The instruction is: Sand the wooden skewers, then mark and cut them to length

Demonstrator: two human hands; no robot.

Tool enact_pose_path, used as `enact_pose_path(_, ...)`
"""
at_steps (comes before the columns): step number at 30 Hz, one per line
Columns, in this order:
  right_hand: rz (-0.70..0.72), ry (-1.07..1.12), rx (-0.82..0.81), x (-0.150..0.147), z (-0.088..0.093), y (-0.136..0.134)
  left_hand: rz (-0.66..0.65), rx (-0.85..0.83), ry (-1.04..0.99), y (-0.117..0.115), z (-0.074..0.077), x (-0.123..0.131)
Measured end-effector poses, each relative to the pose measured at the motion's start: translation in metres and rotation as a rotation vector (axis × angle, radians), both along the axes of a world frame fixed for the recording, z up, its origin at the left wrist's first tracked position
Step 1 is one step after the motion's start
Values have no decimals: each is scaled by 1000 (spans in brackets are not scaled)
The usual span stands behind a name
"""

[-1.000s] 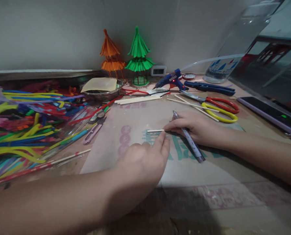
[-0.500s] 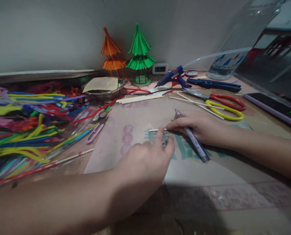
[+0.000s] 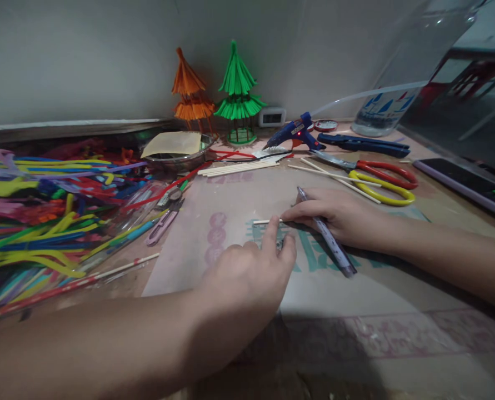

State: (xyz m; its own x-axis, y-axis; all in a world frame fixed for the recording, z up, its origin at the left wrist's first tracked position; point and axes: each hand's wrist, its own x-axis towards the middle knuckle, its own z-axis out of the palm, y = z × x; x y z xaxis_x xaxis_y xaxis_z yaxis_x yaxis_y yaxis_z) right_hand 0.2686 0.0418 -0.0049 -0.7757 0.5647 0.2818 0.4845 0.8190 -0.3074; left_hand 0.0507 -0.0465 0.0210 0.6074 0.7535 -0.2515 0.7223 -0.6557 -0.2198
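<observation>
My left hand [image 3: 247, 278] rests low in the middle, its index fingertip pressing beside a short thin wooden stick [image 3: 261, 222]. Beneath its fingers, a small clear plastic piece [image 3: 258, 233] lies along the stick, mostly covered. The other fingers are curled around that piece. Just to the right, my right hand [image 3: 334, 214] has a grey-purple pen [image 3: 328, 239] tucked between its fingers, tip pointing away. Its thumb and index fingertips meet at the stick's right end. Both hands lie on a printed plastic sheet [image 3: 239, 194].
Colourful pipe cleaners [image 3: 43, 216] heap on the left by a pink cutter [image 3: 164, 222]. Behind are sticks [image 3: 239, 168], an orange tower [image 3: 191, 89], a green tower [image 3: 236, 78] and a blue glue gun [image 3: 291, 132]. Scissors [image 3: 384, 180], a phone [image 3: 468, 186] and a clear jug [image 3: 389, 105] occupy the right.
Almost nothing differs. Both hands, the stick and the pen keep their places.
</observation>
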Motion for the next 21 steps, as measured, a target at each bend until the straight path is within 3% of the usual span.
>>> enact_pose_path(21,0,-4,0,-1,3,-1,-5,31,-1,-1,-3,-2)
